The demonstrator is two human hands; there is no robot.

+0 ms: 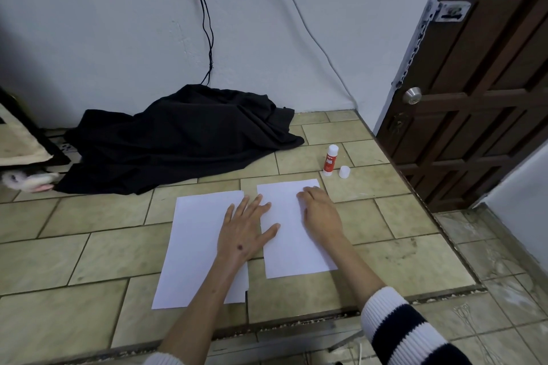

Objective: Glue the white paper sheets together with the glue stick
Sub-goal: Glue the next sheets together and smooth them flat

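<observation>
Floor [124, 249]: beige rectangular tiles with dark grout, running-bond layout; a raised tiled step edge at 5 o'clock. Wall [103, 24]: plain pale grey-white, evenly lit. Black cable [204, 18] and thin white cable [308, 24] hang down the wall at 12 o'clock. Dark cloth [178, 139] heaped at the wall base, 11 o'clock. Brown panelled door [480, 92] at 2 o'clock, with metal knob [412, 95], chain [410, 50] and latch [450, 10].

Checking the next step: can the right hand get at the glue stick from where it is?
Probably yes: the right hand rests on the right sheet, and only bare floor lies between it and the uncapped glue stick.
</observation>
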